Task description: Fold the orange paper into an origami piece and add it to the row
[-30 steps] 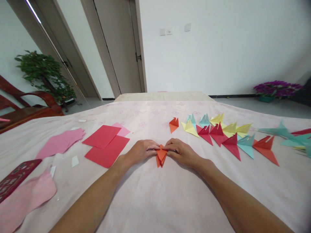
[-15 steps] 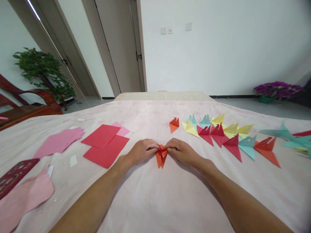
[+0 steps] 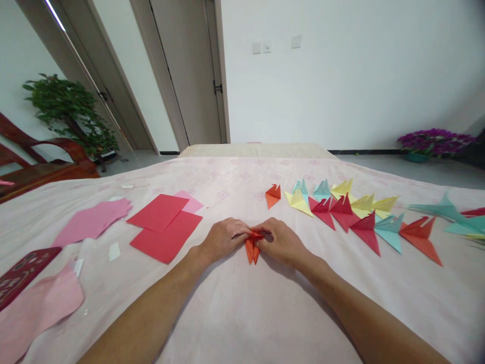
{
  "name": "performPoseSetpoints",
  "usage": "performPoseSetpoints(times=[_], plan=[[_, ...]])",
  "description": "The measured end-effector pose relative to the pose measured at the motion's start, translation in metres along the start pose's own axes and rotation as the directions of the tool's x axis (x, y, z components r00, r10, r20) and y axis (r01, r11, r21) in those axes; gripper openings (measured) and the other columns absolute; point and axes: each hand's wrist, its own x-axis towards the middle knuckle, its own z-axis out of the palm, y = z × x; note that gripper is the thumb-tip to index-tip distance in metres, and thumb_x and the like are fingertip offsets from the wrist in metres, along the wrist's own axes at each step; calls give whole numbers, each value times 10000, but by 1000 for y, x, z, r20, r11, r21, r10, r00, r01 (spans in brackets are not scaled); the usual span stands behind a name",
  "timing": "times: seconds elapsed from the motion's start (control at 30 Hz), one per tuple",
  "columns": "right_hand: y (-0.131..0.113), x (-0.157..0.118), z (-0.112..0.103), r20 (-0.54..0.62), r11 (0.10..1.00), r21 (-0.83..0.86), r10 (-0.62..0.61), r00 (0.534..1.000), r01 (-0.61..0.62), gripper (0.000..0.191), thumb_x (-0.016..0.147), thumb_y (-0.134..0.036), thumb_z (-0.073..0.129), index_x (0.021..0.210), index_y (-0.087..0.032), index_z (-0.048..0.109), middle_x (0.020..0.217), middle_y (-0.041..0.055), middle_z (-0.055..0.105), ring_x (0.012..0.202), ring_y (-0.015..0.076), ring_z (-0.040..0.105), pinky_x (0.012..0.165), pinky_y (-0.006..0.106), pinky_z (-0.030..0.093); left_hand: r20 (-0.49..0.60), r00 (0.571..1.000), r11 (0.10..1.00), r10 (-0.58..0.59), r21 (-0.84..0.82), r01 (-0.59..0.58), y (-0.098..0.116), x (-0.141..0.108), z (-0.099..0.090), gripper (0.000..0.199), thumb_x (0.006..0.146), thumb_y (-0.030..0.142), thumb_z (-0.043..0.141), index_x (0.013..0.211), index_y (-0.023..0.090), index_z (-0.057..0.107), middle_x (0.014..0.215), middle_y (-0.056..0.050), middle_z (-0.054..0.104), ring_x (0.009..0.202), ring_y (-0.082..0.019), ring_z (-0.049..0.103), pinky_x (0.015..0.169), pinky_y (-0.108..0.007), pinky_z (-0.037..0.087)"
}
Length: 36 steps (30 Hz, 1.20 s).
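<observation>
A small piece of folded orange origami paper point(image 3: 251, 251) is pinched between my two hands, low over the tablecloth, with two narrow points hanging toward me. My left hand point(image 3: 226, 237) is closed on its upper left edge, thumb and fingertips together. On the opposite side my right hand point(image 3: 282, 241) grips the paper, its thumb lying across the right part. The fingers hide the paper's upper edges. Beyond my right hand stands a finished orange paper crane point(image 3: 273, 195).
Several paper cranes in yellow point(image 3: 299, 202), red point(image 3: 366, 230) and teal point(image 3: 390, 230) line the right side. Red square sheets point(image 3: 166, 237) and pink sheets point(image 3: 91, 220) lie at left. A dark red phone-like object point(image 3: 26, 273) rests near a pink cloth point(image 3: 45, 308).
My right thumb has shifted down and inward over the right part of the orange paper. My left hand keeps its pinch; the view has moved slightly.
</observation>
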Motion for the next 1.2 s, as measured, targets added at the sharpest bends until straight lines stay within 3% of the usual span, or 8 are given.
performPoseSetpoints(times=[0.27,0.4,0.6,1.0,1.2], plan=[[-2,-3,2,-28,994,-100,34,999,-37,224,715,-252,649,932,-221,690,946,50,651,877,201,550,737,275,364,-15,991,991,-135,-10,135,5,4,1,246,966,299,478,956,224,712,970,-15,716,900,-167,625,807,-266,453],[0,-1,1,-21,995,-81,56,998,-57,103,789,-257,585,821,-203,667,872,36,635,811,172,545,679,259,351,-43,978,979,-202,32,204,11,5,5,224,950,304,500,854,205,676,896,-18,684,860,-168,606,755,-263,444],[4,2,3,-73,996,-26,86,994,-88,174,865,-293,561,747,-208,655,803,22,618,774,158,555,655,256,355,-122,951,947,-284,117,298,21,8,9,151,902,275,563,772,202,589,854,-16,626,818,-173,569,711,-279,429],[-4,0,4,-163,970,-166,148,975,-175,212,890,-358,580,743,-208,610,819,30,603,776,168,532,611,268,295,-170,910,866,-379,282,413,29,6,11,175,890,373,615,873,201,588,931,-37,611,889,-219,545,780,-350,408],[-1,0,7,-226,968,-94,207,952,-233,156,838,-344,647,907,-220,584,891,17,635,804,171,558,613,260,291,-226,883,831,-412,304,466,29,7,14,280,841,383,686,969,193,526,971,-40,601,911,-224,554,772,-348,412]])
